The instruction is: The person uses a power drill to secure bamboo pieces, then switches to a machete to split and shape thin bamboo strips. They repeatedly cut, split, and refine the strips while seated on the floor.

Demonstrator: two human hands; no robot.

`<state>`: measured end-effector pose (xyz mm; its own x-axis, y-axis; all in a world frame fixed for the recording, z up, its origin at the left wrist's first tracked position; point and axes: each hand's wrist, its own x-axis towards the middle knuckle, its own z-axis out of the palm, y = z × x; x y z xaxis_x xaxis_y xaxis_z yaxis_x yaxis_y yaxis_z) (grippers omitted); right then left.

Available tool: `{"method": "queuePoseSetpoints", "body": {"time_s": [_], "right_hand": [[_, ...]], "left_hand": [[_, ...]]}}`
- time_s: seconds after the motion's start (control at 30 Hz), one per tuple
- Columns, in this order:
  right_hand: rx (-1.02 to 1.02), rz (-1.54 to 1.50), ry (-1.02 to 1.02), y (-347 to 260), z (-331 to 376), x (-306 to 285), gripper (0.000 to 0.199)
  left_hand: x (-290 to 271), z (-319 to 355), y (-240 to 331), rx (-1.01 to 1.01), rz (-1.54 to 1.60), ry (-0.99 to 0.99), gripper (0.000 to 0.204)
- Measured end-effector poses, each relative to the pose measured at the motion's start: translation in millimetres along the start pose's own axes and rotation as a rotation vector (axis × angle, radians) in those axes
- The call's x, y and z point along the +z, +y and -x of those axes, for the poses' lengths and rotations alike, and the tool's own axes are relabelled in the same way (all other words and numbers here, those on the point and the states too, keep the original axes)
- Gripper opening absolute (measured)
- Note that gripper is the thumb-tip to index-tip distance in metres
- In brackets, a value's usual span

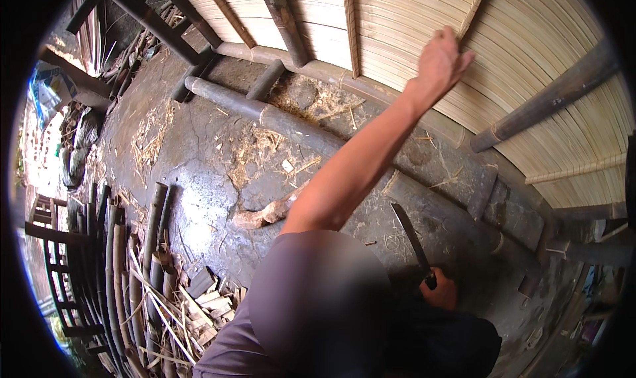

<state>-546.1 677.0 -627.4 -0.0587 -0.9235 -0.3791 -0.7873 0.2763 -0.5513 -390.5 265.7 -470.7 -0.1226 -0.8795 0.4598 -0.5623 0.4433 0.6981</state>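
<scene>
My left arm stretches to the upper right. My left hand is at a large panel of pale, flat split strips, beside a thin bamboo rib. Its fingers are loosely bent with the thumb apart, and nothing shows in them; whether they touch the panel I cannot tell. Lower down, close to my body, my right hand is closed round the dark handle of a machete. The long, dark blade points up and away, over the floor. A blurred patch covers the picture's lower middle.
Thick bamboo poles brace the panel. A dark bamboo frame lies along the concrete floor. A gnarled piece of wood lies beneath my left arm. Stacked bamboo poles and split offcuts are at lower left.
</scene>
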Motion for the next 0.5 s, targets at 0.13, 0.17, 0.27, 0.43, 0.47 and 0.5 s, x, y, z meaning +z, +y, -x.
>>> {"method": "queuePoseSetpoints", "body": {"time_s": [0.13, 0.17, 0.27, 0.43, 0.47, 0.5], "right_hand": [[0.012, -0.006, -0.017, 7, 10, 4, 0.044], [0.004, -0.019, 0.003, 10, 13, 4, 0.044], [0.006, -0.011, 0.007, 27, 18, 12, 0.04], [0.073, -0.003, -0.027, 23, 3, -4, 0.043], [0.038, -0.021, -0.047, 25, 0, -3, 0.042], [0.03, -0.02, -0.048, 24, -1, -2, 0.042]], "left_hand": [[7, -14, -19, 0.204, -0.032, 0.21, 0.023], [11, -15, -19, 0.197, -0.019, 0.196, 0.022], [10, -16, -21, 0.185, -0.038, 0.193, 0.024], [-46, 30, -61, 0.513, -0.178, -0.291, 0.01], [-68, 69, -69, 0.403, -0.17, -0.352, 0.012], [-84, 111, -79, 0.303, -0.16, -0.409, 0.017]]}}
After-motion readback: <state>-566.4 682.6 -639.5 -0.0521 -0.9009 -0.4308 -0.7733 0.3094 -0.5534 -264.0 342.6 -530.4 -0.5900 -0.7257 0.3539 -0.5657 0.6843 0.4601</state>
